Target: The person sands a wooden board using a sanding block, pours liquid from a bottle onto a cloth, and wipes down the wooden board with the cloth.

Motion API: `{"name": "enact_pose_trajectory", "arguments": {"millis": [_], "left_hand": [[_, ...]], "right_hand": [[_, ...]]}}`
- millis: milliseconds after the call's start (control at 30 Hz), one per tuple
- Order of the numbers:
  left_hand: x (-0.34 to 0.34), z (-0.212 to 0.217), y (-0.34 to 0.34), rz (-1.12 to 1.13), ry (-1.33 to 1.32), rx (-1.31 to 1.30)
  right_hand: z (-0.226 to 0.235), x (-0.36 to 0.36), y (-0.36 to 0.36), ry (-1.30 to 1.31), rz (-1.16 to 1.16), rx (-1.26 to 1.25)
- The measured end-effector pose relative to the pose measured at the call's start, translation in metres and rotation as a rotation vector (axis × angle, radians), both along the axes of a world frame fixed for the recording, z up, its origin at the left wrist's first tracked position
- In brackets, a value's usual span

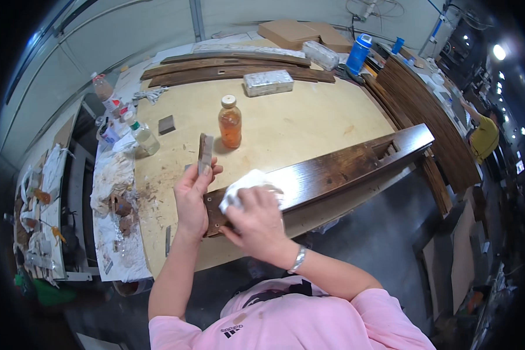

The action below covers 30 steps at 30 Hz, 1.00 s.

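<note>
A long dark-brown varnished wooden beam lies slanted along the table's near edge, with a slot toward its right end and small holes at its left end. My right hand presses a bunched white cloth onto the beam's top near the left end, fingers bent over it. Beside that end is my left hand, its thumb and fingers closed on a small flat grey-and-brown block that points upward. I cannot tell whether the left hand also touches the beam. Behind the beam stands a capped bottle of amber liquid.
Farther back lie a whitish wrapped block and several dark wooden strips. A small brown block and a green-capped bottle are at left, near stained cloths. Large dark boards lean at right; a person in yellow is beyond.
</note>
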<state>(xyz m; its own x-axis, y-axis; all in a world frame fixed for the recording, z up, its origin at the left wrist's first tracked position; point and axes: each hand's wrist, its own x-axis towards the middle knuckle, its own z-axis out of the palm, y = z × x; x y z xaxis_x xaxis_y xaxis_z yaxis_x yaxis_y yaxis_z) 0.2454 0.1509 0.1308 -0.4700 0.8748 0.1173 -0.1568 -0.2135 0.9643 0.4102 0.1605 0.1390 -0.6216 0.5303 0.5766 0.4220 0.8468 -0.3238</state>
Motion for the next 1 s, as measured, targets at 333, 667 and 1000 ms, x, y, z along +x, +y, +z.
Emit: {"name": "enact_pose_trajectory", "arguments": {"millis": [333, 667, 1000], "left_hand": [[-0.019, -0.006, 0.069, -0.565, -0.116, -0.421], [-0.014, -0.003, 0.067, -0.519, 0.036, -0.414], [-0.013, -0.013, 0.056, -0.427, 0.273, -0.309]], "right_hand": [[-0.038, -0.007, -0.008, 0.016, 0.279, 0.136], [-0.025, -0.022, -0.032, 0.132, 0.375, -0.015], [-0.044, 0.079, 0.028, 0.257, -0.168, 0.01]]}}
